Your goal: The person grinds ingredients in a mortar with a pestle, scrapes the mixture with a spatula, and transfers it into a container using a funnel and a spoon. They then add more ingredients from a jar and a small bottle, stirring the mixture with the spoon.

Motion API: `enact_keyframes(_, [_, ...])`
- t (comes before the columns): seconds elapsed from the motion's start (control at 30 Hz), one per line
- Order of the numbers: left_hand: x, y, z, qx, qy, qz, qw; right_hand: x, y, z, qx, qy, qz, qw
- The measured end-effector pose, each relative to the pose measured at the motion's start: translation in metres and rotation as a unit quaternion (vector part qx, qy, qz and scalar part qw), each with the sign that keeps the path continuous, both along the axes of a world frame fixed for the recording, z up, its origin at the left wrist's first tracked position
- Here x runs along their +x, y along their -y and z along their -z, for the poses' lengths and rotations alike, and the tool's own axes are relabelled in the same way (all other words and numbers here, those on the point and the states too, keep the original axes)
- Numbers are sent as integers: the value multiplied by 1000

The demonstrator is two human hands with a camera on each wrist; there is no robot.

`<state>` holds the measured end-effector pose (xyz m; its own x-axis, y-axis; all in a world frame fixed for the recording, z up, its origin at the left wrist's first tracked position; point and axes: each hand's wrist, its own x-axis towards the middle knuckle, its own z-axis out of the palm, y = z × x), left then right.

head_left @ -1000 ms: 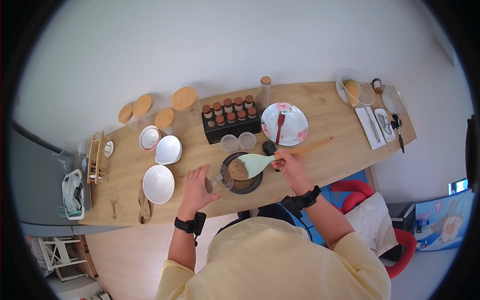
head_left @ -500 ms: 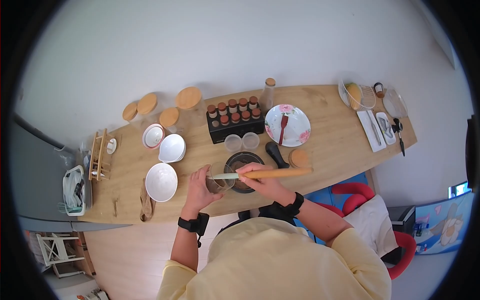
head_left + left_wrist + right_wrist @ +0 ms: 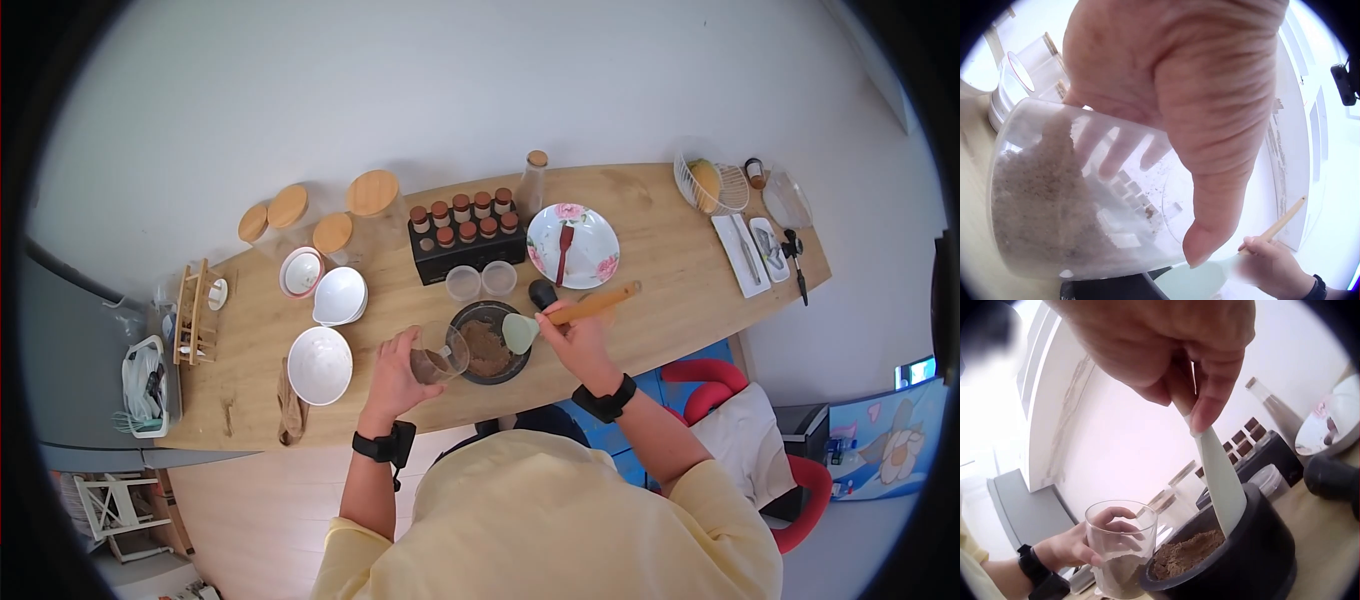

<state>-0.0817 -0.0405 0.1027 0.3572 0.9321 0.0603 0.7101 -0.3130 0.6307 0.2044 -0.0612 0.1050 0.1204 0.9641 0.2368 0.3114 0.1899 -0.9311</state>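
Note:
My left hand point(image 3: 395, 378) grips a clear glass point(image 3: 1121, 575), fingers and thumb around its wall. It is tilted beside the mortar, with brown powder point(image 3: 1047, 200) lying along its side. Between thumb and fingers, my right hand point(image 3: 583, 348) pinches a pale green spatula point(image 3: 1224, 487) near where the wooden handle point(image 3: 600, 302) meets the head. The spatula's tip dips inside the black mortar point(image 3: 1263, 550), against the right inner wall. Clumpy brown powder point(image 3: 1188, 551) fills much of the mortar. A black pestle point(image 3: 541, 292) lies just behind it.
Two small clear cups point(image 3: 463, 283) and a black rack point(image 3: 465, 262) of spice jars stand behind the mortar. A floral plate point(image 3: 598, 235) holds a red brush point(image 3: 564, 255). White bowls point(image 3: 320, 366) and wooden-lidded jars point(image 3: 373, 192) stand left. A white wire basket point(image 3: 730, 185) is far right.
The spatula, loaded with powder a second ago, went left to the glass's mouth, then back right into the mortar, its head now without the heap. The left hand kept holding the glass in nearly the same place.

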Motion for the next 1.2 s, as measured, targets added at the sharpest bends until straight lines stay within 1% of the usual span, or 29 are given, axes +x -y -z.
enact_keyframes(0.07, [1, 0, 0, 2, -3, 0, 1000, 1, -2, 28, -71, -33, 37, 996])
enact_keyframes(0.1, [1, 0, 0, 6, -4, 0, 1000, -1, -2, 33, -71, -34, 36, 996])
enact_keyframes(0.13, [1, 0, 0, 6, -4, 0, 1000, -4, -2, 38, -107, -139, 66, 982])
enact_keyframes(0.17, [1, 0, -1, 3, -8, 1, 1000, -6, -3, 43, -141, -241, 95, 955])
enact_keyframes(0.2, [2, 1, -2, -1, -13, 1, 1000, -3, -5, 46, -142, -241, 94, 955])
enact_keyframes(0.27, [2, 1, -3, -2, -15, 1, 1000, 2, -8, 51, -173, -305, 99, 931])
enact_keyframes(0.6, [4, 1, -5, 6, -25, 11, 1000, -11, -10, 49, -157, -333, 102, 924])
enact_keyframes(0.7, [4, -1, -5, 14, -27, 16, 999, -7, -15, 47, -161, -327, 105, 925])
enact_keyframes(0.8, [5, 0, -7, 5, -34, 16, 999, -3, -16, 52, -177, -326, 85, 925])
enact_keyframes(0.87, [5, 0, -6, 6, -31, 18, 999, -4, -15, 51, -173, -354, 98, 914])
enact_keyframes(1.07, [5, -1, -7, 6, -33, 12, 999, 11, -8, 58, -195, -383, 126, 894])
enact_keyframes(1.2, [6, -1, -10, 9, -45, 17, 999, 28, -3, 40, -199, -403, 128, 884])
